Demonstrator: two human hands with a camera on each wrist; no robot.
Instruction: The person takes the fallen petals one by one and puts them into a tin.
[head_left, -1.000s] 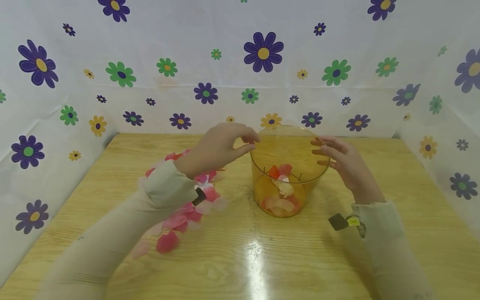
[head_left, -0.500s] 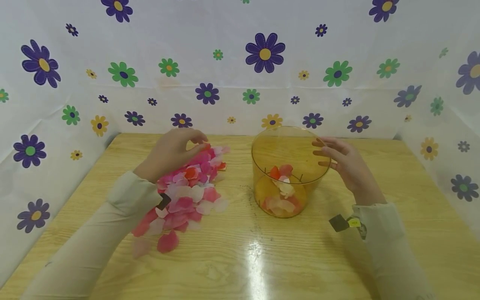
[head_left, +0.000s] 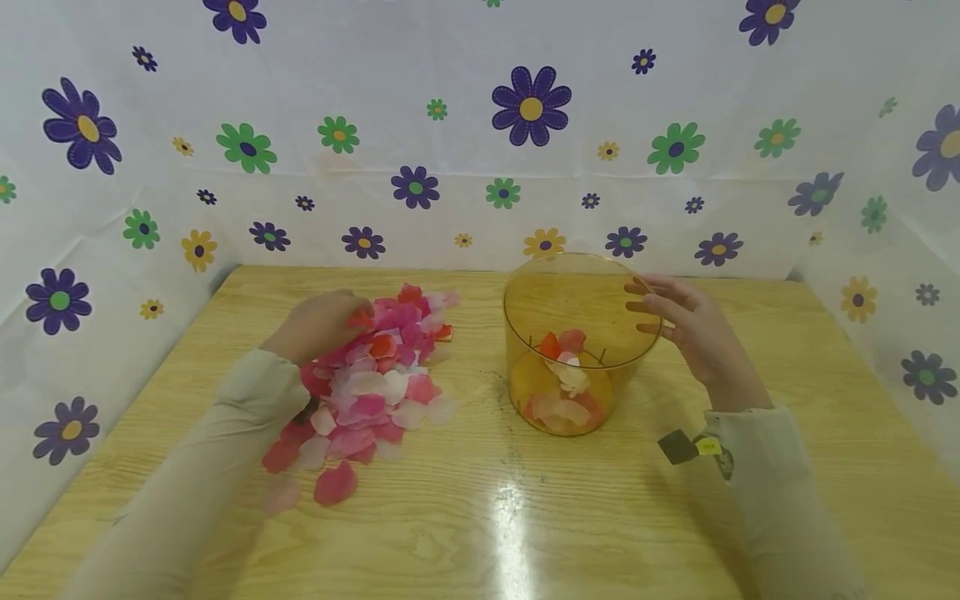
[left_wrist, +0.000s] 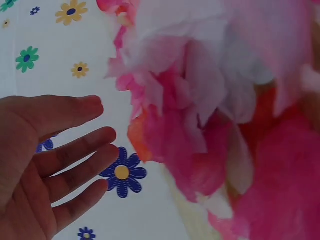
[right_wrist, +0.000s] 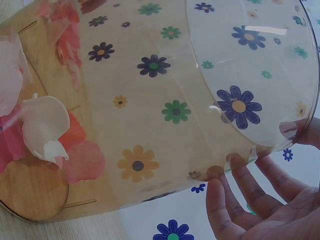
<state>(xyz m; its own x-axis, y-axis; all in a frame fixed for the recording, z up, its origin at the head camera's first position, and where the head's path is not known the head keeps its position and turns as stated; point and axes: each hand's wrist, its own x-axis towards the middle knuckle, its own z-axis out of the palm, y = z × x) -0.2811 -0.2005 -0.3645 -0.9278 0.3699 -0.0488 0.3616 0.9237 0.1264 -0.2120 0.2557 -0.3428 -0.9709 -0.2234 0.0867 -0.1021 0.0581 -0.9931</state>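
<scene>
Now the left hand (head_left: 318,323), fingers apart, is at the petal pile (head_left: 375,387) towards the table (head_left: 465,517)'s left edge; the right hand (head_left: 697,337), fingers spread, touches the amber bucket (head_left: 581,308), between pile and right edge.

The left hand (left_wrist: 37,170), fingers spread slightly, is just left of pink, white and orange petals (left_wrist: 187,115); a flower-printed white cloth (left_wrist: 55,82) shows behind.
</scene>
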